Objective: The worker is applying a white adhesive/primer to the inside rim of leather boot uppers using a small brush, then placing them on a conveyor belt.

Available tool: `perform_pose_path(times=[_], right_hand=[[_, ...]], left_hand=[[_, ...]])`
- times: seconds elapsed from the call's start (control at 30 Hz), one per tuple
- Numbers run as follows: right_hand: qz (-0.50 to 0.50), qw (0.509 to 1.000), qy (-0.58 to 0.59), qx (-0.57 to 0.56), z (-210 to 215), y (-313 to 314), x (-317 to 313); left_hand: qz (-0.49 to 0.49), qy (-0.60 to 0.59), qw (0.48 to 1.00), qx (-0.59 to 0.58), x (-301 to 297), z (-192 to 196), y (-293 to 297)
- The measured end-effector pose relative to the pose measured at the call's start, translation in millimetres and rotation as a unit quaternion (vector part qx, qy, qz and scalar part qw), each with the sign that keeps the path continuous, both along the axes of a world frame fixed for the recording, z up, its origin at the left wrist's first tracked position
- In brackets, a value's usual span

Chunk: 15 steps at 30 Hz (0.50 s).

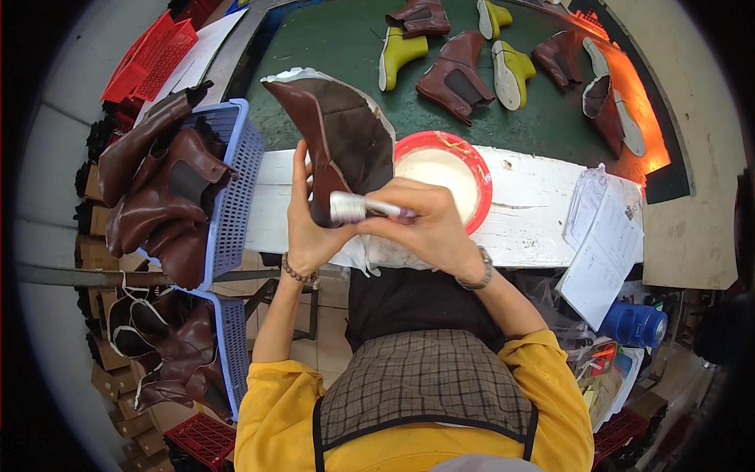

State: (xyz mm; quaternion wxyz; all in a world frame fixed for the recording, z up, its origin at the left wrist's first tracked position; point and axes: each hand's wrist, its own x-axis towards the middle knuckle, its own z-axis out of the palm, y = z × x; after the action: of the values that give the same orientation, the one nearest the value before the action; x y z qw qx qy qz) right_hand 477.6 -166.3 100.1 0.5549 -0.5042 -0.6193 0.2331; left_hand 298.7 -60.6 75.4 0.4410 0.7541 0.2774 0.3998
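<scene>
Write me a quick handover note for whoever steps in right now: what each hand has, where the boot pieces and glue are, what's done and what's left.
Left hand: holds the brown boot upper up, inside facing you.
Right hand: grips a brush, its metal collar against the upper's lower edge.
Red bowl of white paste sits on the white bench just behind the hands.
Done, seemingly: uppers and yellow-green lasts lie on the green belt.
Left, seemingly: brown uppers fill two blue baskets at your left.
Papers lie at right.
</scene>
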Motion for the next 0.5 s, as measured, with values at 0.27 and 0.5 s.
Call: perform_pose_path(times=[0.27,0.5], right_hand=[[-0.291,0.829,-0.463,-0.116,-39,-54,107],[-0.264,0.951,-0.132,-0.091,-11,-64,92]], left_hand=[[-0.005,0.101,0.989,0.107,-20,4,2],[-0.036,0.140,0.986,0.081,-16,18,-10]])
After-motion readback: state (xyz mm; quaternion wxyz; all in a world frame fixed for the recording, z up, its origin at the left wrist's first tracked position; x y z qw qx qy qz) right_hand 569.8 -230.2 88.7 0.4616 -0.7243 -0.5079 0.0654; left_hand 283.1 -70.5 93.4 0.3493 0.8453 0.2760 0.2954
